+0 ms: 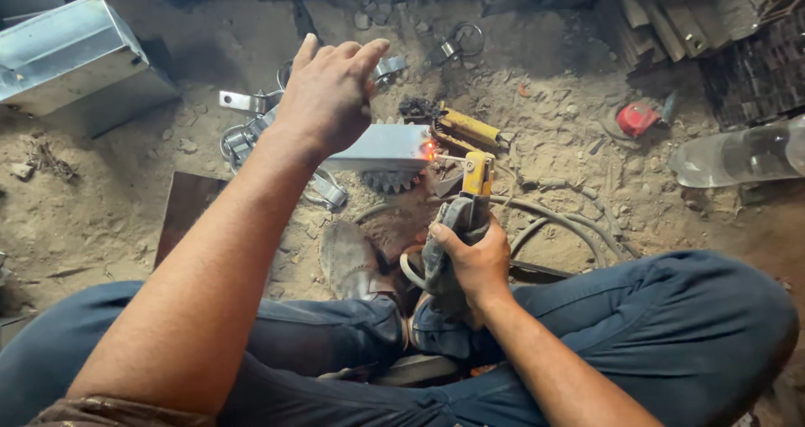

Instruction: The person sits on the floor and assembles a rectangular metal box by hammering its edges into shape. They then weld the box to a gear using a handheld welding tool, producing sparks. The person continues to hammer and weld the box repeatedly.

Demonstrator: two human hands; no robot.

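down on the dirt floor, the right hand (pixel 471 263) is clamped around the grey, cloth-wrapped grip of a yellow electrode holder (pixel 476 178), thumb on top and fingers closed underneath. the holder points away from the person, and its thin rod (pixel 446 158) reaches left to the near right end of a grey metal box section (pixel 381 148), where an orange glow (pixel 428 150) shows at the contact point. the left hand (pixel 329 91) is raised over the left part of that box section, palm down, fingers held together and extended, gripping nothing; whether it touches the metal underneath cannot be told. a toothed gear (pixel 388 180) lies against the near edge of the box section. a grey cable (pixel 560 219) loops over the dirt beside the right hand. bent metal clamps (pixel 243 101) lie to the left, a larger galvanised box (pixel 69 51) sits at far left, a small red object (pixel 636 119) and a clear plastic bottle (pixel 738 157) lie well to the right. the person's legs in blue trousers (pixel 671 326) are folded across the bottom.
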